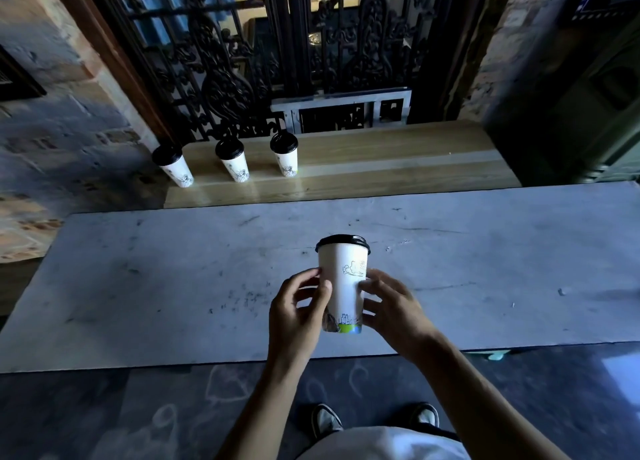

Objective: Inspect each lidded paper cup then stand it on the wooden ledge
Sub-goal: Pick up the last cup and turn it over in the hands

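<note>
The paper cup [343, 283] is held upright above the grey stone counter [138, 269], black lid [343, 242] on top, printed side toward the camera. Holding it at chest height between both hands puts the whole wall and the lid seam in view — a position that suits inspection, judged to be the step in hand.

The left hand [296, 315] is partly closed: thumb on the near face of the cup, fingers curled round its left side. The right hand [391, 309] mirrors it, thumb on the front and fingers wrapped behind the right side. Both grips sit on the lower half, leaving the lid and upper print uncovered. Contact appears light; whether the cup is full cannot be told.

Three lidded cups [232, 159] already stand in a row at the left end of the wooden ledge [398, 161], well apart from the held cup and beyond the counter. The ledge space to the right of that row is open — the likely destination for this cup.
</note>
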The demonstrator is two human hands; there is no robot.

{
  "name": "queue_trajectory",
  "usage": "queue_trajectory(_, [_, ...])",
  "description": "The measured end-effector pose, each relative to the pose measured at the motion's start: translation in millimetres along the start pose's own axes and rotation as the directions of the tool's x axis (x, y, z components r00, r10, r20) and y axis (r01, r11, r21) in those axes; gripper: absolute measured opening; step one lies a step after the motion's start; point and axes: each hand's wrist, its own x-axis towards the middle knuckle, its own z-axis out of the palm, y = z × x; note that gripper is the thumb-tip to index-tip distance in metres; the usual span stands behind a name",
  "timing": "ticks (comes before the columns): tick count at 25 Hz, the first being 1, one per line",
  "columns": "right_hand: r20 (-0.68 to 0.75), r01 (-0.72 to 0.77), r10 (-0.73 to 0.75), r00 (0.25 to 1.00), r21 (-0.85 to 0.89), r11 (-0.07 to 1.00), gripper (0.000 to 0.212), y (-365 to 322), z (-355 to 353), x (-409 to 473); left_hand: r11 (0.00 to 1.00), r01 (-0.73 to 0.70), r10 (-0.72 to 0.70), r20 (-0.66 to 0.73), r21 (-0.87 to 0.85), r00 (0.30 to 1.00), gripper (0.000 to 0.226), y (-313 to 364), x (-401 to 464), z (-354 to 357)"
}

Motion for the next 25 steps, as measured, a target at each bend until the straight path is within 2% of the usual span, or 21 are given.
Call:
queue_trajectory(3, [0.003, 0.017, -0.017, 1.000, -0.011, 1.000, 0.039, -0.7, -1.5, 1.9, 0.999, 0.008, -0.007, -0.011, 0.039, 1.000, 0.021, -4.4, -0.1, -1.0])
queue_trajectory(9, [-0.002, 0.047, -0.047, 0.999, -0.083, 0.995, 0.043, -1.7, -6.9, 0.0, 0.998, -0.026, 0.027, -0.011, 0.058, 1.000, 0.027, -5.1, 0.4, -2.1])
queue_trajectory(14, [0.036, 0.085, -0.081, 0.996, -0.101, 0.991, 0.051, -0.8, -6.7, 1.3, 0.999, 0.032, -0.032, 0.016, -0.016, 0.999, 0.017, -3.1, -1.0, -5.0])
queue_trajectory(18, [0.054, 0.084, -0.077, 0.996, -0.135, 0.987, 0.048, 3.3, -0.2, 3.0, 0.996, 0.084, -0.084, 0.028, -0.006, 0.996, 0.033, -4.3, -1.3, -7.6])
queue_trajectory(22, [-0.006, 0.060, -0.060, 0.998, -0.058, 0.997, 0.035, 1.9, 1.7, 3.6, 0.999, 0.031, -0.028, -0.062, 0.034, 0.998, 0.015, -3.3, 1.4, -10.9])
queue_trajectory(25, [0.005, 0.081, -0.081, 0.997, -0.140, 0.987, 0.041, 3.8, -2.3, 3.4, 0.998, 0.035, -0.031, -0.066, 0.052, 0.997, 0.020, -5.4, 5.4, -12.2])
